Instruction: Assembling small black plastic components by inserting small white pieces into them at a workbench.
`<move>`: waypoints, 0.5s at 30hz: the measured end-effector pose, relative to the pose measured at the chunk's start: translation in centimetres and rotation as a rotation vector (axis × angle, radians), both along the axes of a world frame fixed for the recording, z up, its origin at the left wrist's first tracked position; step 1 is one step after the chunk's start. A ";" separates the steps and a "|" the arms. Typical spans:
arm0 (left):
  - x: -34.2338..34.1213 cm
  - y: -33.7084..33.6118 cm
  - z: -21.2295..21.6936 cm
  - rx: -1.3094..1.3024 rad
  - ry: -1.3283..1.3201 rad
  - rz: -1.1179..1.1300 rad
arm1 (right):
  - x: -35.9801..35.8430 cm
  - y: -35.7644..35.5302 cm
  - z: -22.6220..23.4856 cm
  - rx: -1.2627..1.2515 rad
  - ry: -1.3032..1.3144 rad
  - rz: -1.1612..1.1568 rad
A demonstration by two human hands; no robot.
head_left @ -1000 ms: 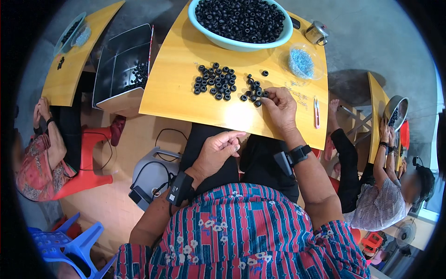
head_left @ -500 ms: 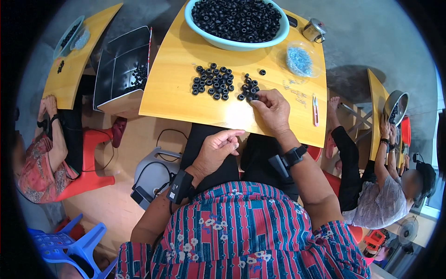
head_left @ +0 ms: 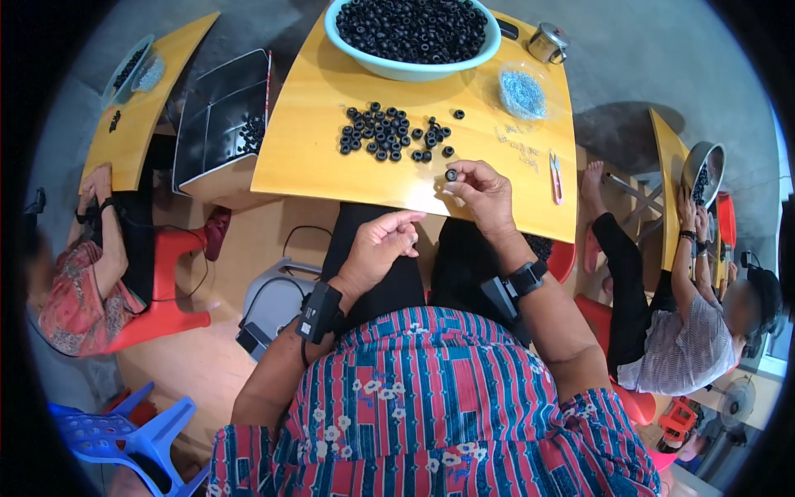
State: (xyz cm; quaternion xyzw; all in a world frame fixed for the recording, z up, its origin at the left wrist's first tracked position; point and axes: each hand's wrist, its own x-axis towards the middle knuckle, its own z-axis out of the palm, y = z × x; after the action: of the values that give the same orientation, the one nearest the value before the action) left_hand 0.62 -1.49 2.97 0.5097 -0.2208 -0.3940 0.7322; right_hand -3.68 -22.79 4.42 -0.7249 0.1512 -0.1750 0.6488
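Between the thumb and fingertips of my right hand (head_left: 484,195) is a small black ring-shaped rubber part (head_left: 451,175), lifted near the front of the yellow table (head_left: 315,178). My left hand (head_left: 383,248) is at the table's front edge. Its index finger points right while the thumb and other fingers are curled together; whatever they may hold is hidden. Beyond the hands lies a loose pile of similar black rubber parts (head_left: 379,131), with a smaller cluster (head_left: 431,137) at its right.
A pale blue basin (head_left: 397,73) full of black parts stands at the back. To the right are a tub of small clear pieces (head_left: 523,93), thread snips (head_left: 556,178) and a metal mug (head_left: 547,43). A black bin (head_left: 219,108) stands left. Other people sit at tables on both sides.
My right hand has picked a black rubber part from the small cluster and drawn it toward me. My left hand has shifted slightly, its fingers still curled. The view has moved a little.
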 end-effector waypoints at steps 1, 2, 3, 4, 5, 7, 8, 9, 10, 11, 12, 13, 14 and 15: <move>0.0 0.0 0.0 0.002 0.006 0.001 | -0.6 0.4 0.3 0.108 0.007 0.044; 0.0 0.0 -0.1 0.015 0.018 0.005 | -1.0 0.8 0.7 0.138 0.011 0.062; 0.0 0.0 -0.1 0.027 0.029 0.006 | -1.4 1.1 0.9 0.138 0.016 0.062; 0.0 -0.1 -0.2 0.020 0.030 -0.005 | -1.8 1.4 1.2 0.176 0.011 0.075; -0.1 -0.1 -0.2 0.021 0.033 -0.001 | -2.0 1.7 1.3 0.214 0.005 0.091; -0.1 -0.3 -0.2 0.010 0.042 0.028 | -2.2 2.4 1.2 0.175 -0.021 0.123; -0.1 -0.3 -0.4 -0.005 0.053 0.031 | -2.3 2.8 1.2 0.135 -0.050 0.152; 0.0 -0.2 -0.5 -0.002 0.057 0.036 | -2.4 3.0 1.3 0.138 -0.046 0.157; 0.1 -0.2 -0.5 -0.022 0.113 0.041 | -2.4 3.3 1.6 -0.045 -0.002 0.171; 0.1 -0.2 -0.7 -0.042 0.170 0.045 | -2.5 3.6 1.8 -0.230 0.042 0.184; 0.1 -0.1 -0.8 -0.068 0.200 0.045 | -2.5 4.0 2.3 -0.327 0.044 0.184; 0.1 0.0 -0.9 -0.067 0.203 0.049 | -2.5 4.3 2.5 -0.325 0.046 0.187; 0.2 -0.1 -1.1 -0.067 0.210 0.039 | -2.4 4.4 2.8 -0.386 0.047 0.200; 0.4 -0.2 -1.2 -0.067 0.216 0.028 | -2.3 4.4 3.1 -0.448 0.047 0.211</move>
State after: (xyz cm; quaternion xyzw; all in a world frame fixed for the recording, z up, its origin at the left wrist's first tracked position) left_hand 1.00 -1.67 1.81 0.4426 -0.1464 -0.4289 0.7738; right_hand -5.94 -18.39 7.48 -0.8663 0.0471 -0.1183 0.4830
